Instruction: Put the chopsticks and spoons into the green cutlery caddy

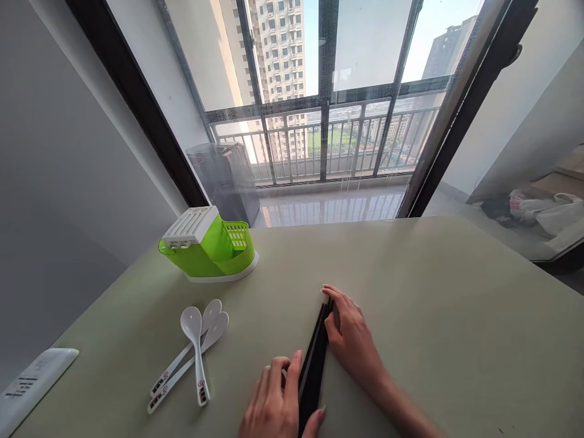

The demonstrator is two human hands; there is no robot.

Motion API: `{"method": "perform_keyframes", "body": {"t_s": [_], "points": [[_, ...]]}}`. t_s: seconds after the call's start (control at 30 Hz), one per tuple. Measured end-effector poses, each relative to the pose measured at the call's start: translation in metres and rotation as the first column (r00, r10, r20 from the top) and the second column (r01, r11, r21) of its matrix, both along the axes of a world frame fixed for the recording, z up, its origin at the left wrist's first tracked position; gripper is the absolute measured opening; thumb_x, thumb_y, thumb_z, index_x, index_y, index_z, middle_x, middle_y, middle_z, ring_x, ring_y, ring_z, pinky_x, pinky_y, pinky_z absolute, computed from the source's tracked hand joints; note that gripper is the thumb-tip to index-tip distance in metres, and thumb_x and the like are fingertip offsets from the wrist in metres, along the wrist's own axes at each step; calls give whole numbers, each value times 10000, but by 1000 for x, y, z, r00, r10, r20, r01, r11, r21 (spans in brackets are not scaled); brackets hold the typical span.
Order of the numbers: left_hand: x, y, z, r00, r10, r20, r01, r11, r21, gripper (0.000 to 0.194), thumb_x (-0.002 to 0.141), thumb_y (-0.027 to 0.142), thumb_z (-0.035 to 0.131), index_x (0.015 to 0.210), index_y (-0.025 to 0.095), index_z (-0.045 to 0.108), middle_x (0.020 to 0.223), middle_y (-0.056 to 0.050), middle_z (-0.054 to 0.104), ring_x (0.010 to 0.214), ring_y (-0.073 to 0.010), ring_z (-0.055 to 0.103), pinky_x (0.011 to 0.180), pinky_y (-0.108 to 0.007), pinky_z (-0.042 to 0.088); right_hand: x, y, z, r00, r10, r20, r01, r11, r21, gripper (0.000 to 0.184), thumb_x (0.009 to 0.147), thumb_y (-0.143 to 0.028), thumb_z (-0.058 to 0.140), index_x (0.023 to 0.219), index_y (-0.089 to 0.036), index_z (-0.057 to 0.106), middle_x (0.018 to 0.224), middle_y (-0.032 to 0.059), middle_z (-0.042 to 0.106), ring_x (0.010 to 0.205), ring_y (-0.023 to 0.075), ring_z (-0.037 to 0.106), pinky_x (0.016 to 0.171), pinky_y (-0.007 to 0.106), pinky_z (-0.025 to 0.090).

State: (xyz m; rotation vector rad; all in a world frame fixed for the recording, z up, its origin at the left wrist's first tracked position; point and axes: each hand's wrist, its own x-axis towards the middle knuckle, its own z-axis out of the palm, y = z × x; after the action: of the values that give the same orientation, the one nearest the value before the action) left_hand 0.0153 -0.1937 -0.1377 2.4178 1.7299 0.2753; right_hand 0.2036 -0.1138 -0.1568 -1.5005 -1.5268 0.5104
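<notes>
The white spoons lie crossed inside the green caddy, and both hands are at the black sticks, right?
Not quite: in the head view, the white spoons lie crossed on the table, outside the green caddy. The left hand and right hand are at the black sticks.

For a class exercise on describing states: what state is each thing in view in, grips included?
Black chopsticks: bundled together, thinner ends pointing away
Left grip: fingers and thumb on opposite sides of the bundle
Right grip: curved at the far end
White spoons: three, crossed in a loose pile
Green caddy: standing upright
White object: lying, partly out of view
Windows: open or shut, unclear
</notes>
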Motion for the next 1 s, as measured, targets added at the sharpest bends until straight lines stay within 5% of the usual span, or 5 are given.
{"method": "perform_keyframes", "body": {"t_s": [0.27,0.47,0.6,0.8,1.0], "points": [[-63,36,28,981,172,85,-189,941,281,520,934,572,501,1361,277,530,1302,-79,597,1213,-297,560,1002,-461,481,0,-1,12,987,20,-159,-38,993,-112,444,1015,-495,373,1341,-251,553,1420,74,572,1358,237,467,1131,454,374],[-110,50,19,931,365,-21,-328,858,395,579,931,583,421,1341,190,536,1415,-144,531,1306,-365,468,1071,-555,386,4,-4,19,957,49,-287,-95,984,-149,503,1026,-563,274,1373,-310,537,1476,15,527,1416,214,395,1193,452,282],[-120,52,14,875,482,-55,-412,798,440,652,925,548,375,1394,109,485,1464,-193,488,1390,-423,353,1126,-610,297,5,-3,19,941,35,-338,-85,987,-135,542,1030,-565,237,1353,-285,570,1455,23,552,1410,210,408,1201,428,271],[-125,54,19,886,464,5,-415,788,455,640,917,538,368,1369,101,488,1485,-216,446,1365,-389,426,1129,-549,353,12,3,19,958,-8,-286,-36,989,-146,515,1029,-533,286,1365,-245,548,1442,54,566,1365,217,468,1144,398,342],[-125,50,24,860,507,61,-497,805,324,610,924,549,378,1401,174,445,1510,-173,430,1318,-372,500,1006,-513,489,39,15,19,977,6,-215,-43,985,-170,379,982,-477,443,1176,-236,661,1169,59,726,1038,232,664,925,368,483]]}}
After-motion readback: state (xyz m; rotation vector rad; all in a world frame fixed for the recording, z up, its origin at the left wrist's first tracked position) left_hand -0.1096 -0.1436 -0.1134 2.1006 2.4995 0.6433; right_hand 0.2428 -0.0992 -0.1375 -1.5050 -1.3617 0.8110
